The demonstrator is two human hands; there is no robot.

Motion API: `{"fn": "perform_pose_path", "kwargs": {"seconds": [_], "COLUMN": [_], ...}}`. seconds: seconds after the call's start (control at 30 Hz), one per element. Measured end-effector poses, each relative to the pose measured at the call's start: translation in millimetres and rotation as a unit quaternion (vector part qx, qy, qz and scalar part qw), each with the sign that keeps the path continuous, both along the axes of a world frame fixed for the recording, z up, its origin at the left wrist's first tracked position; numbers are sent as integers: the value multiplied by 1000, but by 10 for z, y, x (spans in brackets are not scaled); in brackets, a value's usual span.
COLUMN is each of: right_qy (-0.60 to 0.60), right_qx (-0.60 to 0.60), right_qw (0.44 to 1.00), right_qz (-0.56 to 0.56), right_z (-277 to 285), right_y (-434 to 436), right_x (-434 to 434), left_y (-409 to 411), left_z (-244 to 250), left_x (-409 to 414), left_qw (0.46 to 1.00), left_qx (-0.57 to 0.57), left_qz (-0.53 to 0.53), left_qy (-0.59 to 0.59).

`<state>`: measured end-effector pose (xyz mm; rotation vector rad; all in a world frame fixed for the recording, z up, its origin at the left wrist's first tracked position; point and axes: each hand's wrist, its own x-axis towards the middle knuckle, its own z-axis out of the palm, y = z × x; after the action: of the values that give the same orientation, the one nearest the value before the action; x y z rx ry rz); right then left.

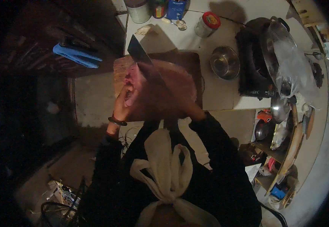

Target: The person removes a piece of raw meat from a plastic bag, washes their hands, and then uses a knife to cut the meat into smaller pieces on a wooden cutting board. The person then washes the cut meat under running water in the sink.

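My left hand (122,99), with a dark bangle at its wrist, grips the left side of a piece of raw pink meat (135,75). The meat lies on a wooden cutting board (119,65). My right hand (191,107) holds a broad-bladed knife (140,52); its handle is lost in shadow. The dark blade points to the upper left, over the meat's right side. Whether its edge touches the meat, I cannot tell. Under and right of the blade is a rounded reddish-brown surface (181,76) with a pale rim, too dim to name.
A steel bowl (225,63) stands right of the board, beside a black stove (251,62) bearing a large pan (280,48) with clear plastic. Behind are a red-lidded jar (208,24), spoons (180,24) and a blue box (176,10). A blue cloth (76,56) hangs left.
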<state>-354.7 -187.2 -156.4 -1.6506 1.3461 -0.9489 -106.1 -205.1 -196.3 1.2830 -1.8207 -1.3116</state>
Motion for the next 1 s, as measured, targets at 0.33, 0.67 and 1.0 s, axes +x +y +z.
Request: {"fn": "perform_pose_path", "kwargs": {"seconds": [0.33, 0.67, 1.0], "right_qy": [-25, 215, 52], "right_qx": [58, 41, 124], "right_qw": [998, 975, 991], "right_qz": [-14, -47, -2], "right_z": [62, -432, 332], "right_y": [462, 731, 591], "right_x": [-177, 311, -222], "left_y": [257, 237, -10], "left_z": [-152, 415, -225], "left_x": [137, -339, -193], "left_qw": [998, 970, 993], "left_qx": [-3, 100, -65], "left_qz": [30, 215, 84], "left_qy": [56, 48, -48]}}
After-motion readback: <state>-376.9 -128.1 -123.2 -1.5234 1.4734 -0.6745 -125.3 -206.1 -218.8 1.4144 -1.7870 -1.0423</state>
